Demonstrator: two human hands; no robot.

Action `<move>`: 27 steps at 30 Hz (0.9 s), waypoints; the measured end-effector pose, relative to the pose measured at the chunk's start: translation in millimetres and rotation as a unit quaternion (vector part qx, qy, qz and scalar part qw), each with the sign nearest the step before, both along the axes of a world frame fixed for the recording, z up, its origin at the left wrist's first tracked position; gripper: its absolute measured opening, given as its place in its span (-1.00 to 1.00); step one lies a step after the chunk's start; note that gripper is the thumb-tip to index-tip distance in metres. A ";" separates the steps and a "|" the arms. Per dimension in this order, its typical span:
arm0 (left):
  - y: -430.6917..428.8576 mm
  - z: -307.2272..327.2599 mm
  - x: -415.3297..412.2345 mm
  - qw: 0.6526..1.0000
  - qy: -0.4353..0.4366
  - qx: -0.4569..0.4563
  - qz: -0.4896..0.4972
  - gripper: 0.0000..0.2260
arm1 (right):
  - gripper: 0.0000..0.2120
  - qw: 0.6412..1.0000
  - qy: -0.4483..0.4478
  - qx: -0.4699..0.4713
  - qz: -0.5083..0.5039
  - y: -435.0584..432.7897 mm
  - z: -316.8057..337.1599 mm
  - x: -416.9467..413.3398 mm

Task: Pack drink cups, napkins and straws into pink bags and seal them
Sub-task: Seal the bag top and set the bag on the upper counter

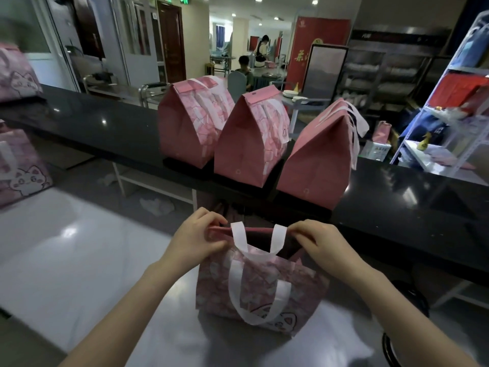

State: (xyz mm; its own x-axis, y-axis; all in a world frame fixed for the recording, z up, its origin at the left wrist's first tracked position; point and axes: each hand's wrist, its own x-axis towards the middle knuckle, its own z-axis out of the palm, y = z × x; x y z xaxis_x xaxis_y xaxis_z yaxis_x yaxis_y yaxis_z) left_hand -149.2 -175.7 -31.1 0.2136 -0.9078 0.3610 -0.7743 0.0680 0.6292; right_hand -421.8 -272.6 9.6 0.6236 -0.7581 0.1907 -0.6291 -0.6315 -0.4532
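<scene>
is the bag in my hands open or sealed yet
Open: both hands, left and right, pinch the bag's top edge, dark gap showing.

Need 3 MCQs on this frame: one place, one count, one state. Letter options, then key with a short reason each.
1. Where is the pink bag that both hands hold?
A. on the grey worktop
B. on the black counter
C. on the white shelf

2. How many closed pink bags stand together on the black counter?
A. one
B. three
C. five

3. What state is the held bag's top in?
A. folded shut
B. open
C. torn off

Key: 1 A, it stands on the grey worktop below the counter. 2 B, three folded-top bags in a row. 3 B, the left hand and right hand pinch the rim apart, dark inside showing.
</scene>
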 end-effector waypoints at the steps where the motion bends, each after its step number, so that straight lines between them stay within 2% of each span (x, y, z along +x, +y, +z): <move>1: 1.0 -2.2 -1.5 1.000 0.003 -0.006 0.005 -0.72 | -0.79 1.000 0.006 0.005 0.010 2.3 -1.7 -2.9; 3: 2.0 -6.6 -3.9 1.000 0.007 -0.017 0.012 -0.76 | -0.80 0.999 0.022 0.022 0.033 6.9 -5.1 -8.9; 6: 0.7 -10.5 -5.7 0.999 0.005 -0.025 0.021 -0.74 | -0.45 0.993 0.061 0.059 0.078 12.0 -6.8 -20.3; 8: -0.5 -12.1 -6.2 0.999 0.008 -0.025 0.023 -0.75 | -0.35 0.989 0.094 0.060 0.094 13.6 -7.9 -24.5; 13: -1.2 -9.7 -1.7 0.996 0.081 -0.035 0.007 -0.76 | -0.56 0.999 0.048 -0.002 0.022 18.9 -21.2 -19.2; 16: 1.9 -5.7 6.8 0.990 0.139 0.014 0.001 -0.82 | -0.66 0.999 0.000 -0.011 -0.043 22.6 -32.0 -13.8; 19: 6.7 -1.2 15.3 0.988 0.138 0.058 -0.028 -0.80 | -0.66 0.995 -0.027 -0.019 -0.097 23.4 -41.2 -5.4; 23: 15.7 4.5 23.1 0.974 0.177 0.102 -0.093 -0.73 | -0.68 0.989 -0.062 -0.003 -0.136 24.7 -47.1 0.3; 25: 18.3 3.4 23.9 0.974 0.176 0.098 -0.102 -0.71 | -0.72 0.988 -0.076 0.014 -0.134 23.5 -45.0 -1.4; 27: 18.2 -0.9 21.9 0.984 0.154 0.053 -0.078 -0.68 | -0.69 0.987 -0.105 0.044 -0.112 21.8 -38.4 -4.7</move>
State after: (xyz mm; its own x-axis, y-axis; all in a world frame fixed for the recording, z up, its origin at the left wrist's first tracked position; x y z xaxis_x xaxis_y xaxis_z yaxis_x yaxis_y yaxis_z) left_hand -127.3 -157.6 -32.0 0.1542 -0.9673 0.2015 -0.5306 0.0910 0.8427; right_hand -426.6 -250.8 -28.7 0.3924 -0.8921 0.2241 -0.6352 -0.4390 -0.6354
